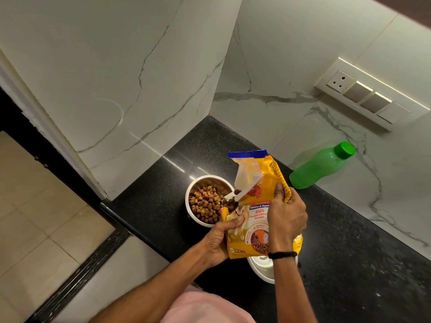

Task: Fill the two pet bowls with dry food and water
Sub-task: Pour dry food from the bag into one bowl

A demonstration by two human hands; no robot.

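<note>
While both hands hold the yellow food bag (256,215) above the black counter (349,252), its torn top corner hangs open toward the steel bowl (205,179). Head view, the only one. Left hand (217,243): fingers curled round the bag's lower left edge, thumb pressed on the printed front. Right hand (288,215): closed over the bag's right edge higher up, thumb pointing upward along the crease. A black wristband (282,254) sits on the right wrist. The bag leans left, its mouth just over the near rim of the steel bowl, and a few brown pieces show at the opening. The bowl stands on the counter near the corner where the two marble walls (268,66) meet; it holds a heap of brown kibble (205,203) well up the sides. Second bowl (261,269): pale, on the counter nearer the person, mostly hidden under the bag and the right forearm; cannot tell what is in it. Green bottle (319,166), cap on, stands on the counter against the right-hand wall, apart from the bag. White switch plate (370,94) on that wall above the bottle. Beige floor tiles (35,206) lie to the left, beyond the counter edge. A bit of pink clothing (205,308) shows at the bottom.
</note>
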